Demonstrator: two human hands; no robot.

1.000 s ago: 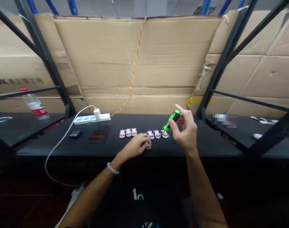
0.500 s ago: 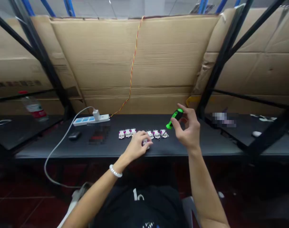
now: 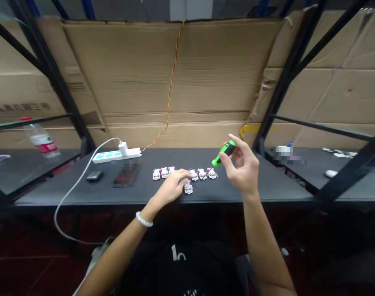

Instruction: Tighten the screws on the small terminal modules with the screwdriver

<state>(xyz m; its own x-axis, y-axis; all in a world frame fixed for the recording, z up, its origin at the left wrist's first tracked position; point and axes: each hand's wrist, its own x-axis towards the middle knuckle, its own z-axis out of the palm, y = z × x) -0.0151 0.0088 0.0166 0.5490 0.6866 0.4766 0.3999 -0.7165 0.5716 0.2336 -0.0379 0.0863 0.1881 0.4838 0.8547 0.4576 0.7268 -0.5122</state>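
My right hand (image 3: 243, 166) grips a green-and-black screwdriver (image 3: 224, 153) by its handle, between thumb and fingers. The thin shaft slants down and left toward the rightmost of the small white-and-purple parts (image 3: 211, 173); whether the tip touches it I cannot tell. My left hand (image 3: 174, 185) is stretched over the middle of the row, fingers extended and partly covering it. Just below the fingertips, nearer the table's front edge, lies a single white part (image 3: 188, 187). On the left side of the row, more of these parts (image 3: 164, 172) are lined up.
A white power strip (image 3: 116, 155) with a plugged-in charger (image 3: 123, 149) and a long cable lies at the back left of the black table (image 3: 237, 193). Near it are a small black object (image 3: 95, 176) and a blurred patch. Black metal posts (image 3: 275, 86) flank the table; cardboard (image 3: 215, 74) stands behind.
My left hand has come off the single white part and moved slightly left and up, leaving it on the table. My right hand still holds the screwdriver, nearly in place.
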